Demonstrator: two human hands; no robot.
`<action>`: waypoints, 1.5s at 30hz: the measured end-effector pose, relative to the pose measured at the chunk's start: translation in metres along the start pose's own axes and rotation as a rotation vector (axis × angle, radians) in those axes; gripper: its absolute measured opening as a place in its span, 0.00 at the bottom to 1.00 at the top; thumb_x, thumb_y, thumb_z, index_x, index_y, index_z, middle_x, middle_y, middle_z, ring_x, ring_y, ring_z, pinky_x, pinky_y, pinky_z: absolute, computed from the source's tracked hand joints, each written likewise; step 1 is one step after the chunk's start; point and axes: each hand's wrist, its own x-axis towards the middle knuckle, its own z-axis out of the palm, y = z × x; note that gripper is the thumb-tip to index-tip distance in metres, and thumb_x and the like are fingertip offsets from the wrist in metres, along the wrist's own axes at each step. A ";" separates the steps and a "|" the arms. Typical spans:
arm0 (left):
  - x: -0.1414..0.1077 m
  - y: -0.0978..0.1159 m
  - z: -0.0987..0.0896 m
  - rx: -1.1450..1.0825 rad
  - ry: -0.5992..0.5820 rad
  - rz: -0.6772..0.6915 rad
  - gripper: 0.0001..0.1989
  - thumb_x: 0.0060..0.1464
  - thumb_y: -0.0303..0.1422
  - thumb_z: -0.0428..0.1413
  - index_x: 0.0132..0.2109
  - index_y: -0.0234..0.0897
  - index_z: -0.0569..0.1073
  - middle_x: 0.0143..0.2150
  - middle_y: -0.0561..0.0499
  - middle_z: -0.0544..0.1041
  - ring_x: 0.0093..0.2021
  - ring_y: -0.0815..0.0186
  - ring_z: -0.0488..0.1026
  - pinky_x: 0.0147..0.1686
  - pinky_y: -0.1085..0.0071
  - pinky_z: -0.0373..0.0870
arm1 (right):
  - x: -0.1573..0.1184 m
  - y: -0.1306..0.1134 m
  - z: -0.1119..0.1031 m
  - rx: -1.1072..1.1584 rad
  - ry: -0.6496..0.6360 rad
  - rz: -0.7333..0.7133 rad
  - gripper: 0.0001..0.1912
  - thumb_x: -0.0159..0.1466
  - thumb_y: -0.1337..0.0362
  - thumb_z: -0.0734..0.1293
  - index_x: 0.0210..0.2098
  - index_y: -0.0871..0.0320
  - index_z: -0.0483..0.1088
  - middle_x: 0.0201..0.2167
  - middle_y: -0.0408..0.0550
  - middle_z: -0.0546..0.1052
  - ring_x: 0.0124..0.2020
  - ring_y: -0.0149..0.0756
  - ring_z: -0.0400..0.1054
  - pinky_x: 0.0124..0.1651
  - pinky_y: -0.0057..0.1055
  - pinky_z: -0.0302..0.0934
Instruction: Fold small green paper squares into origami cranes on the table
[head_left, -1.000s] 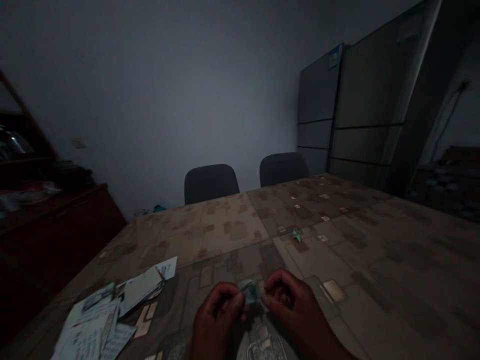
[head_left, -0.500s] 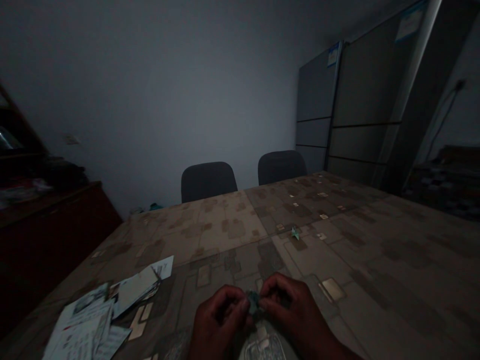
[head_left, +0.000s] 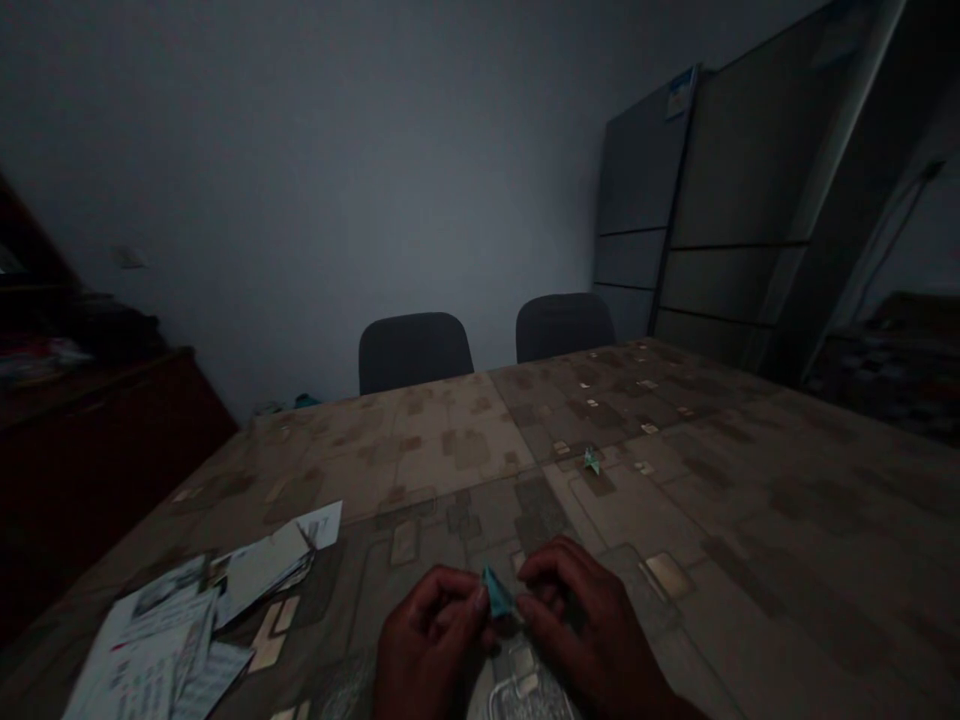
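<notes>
A small blue-green piece of folded paper (head_left: 497, 594) stands upright between my two hands, a pointed corner at its top. My left hand (head_left: 433, 632) pinches its left side between thumb and index finger. On the other side, my right hand (head_left: 589, 620) is curled, with thumb and index fingertips slightly apart. The right thumb tip lies close to the paper's lower right corner; whether they touch is unclear in the dim light. Farther off on the table, a small green folded paper figure (head_left: 592, 461) rests by itself.
Loose printed papers and cards (head_left: 161, 640) lie in an overlapping pile at the left of the patterned table (head_left: 450, 450). Two dark chairs (head_left: 416, 352) stand along the far edge. A tall cabinet (head_left: 637, 200) is at the back right, a reddish-brown cabinet (head_left: 112, 440) at the left.
The folded paper has turned and now shows a brighter, triangular face. My right index finger has lifted apart from the thumb, while the left pinch stays. The view has shifted slightly.
</notes>
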 end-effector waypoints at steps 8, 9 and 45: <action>0.000 0.003 -0.002 0.154 -0.012 0.183 0.07 0.41 0.33 0.65 0.21 0.36 0.77 0.23 0.51 0.76 0.26 0.64 0.72 0.25 0.76 0.67 | 0.003 0.005 0.002 0.080 -0.043 0.129 0.06 0.60 0.65 0.66 0.27 0.58 0.71 0.25 0.43 0.71 0.27 0.33 0.65 0.30 0.28 0.56; 0.000 0.004 -0.002 0.123 -0.006 0.167 0.07 0.41 0.33 0.65 0.21 0.36 0.77 0.22 0.51 0.77 0.25 0.65 0.72 0.24 0.75 0.67 | 0.005 0.007 0.002 0.132 -0.036 0.179 0.07 0.61 0.65 0.65 0.27 0.58 0.71 0.25 0.43 0.71 0.27 0.33 0.64 0.30 0.28 0.56; 0.023 -0.016 -0.009 -0.152 0.068 -0.193 0.20 0.28 0.40 0.73 0.23 0.32 0.74 0.16 0.50 0.79 0.18 0.70 0.74 0.19 0.81 0.68 | 0.009 0.034 0.009 0.471 -0.039 0.411 0.17 0.54 0.51 0.68 0.24 0.59 0.64 0.18 0.38 0.64 0.18 0.27 0.56 0.23 0.25 0.52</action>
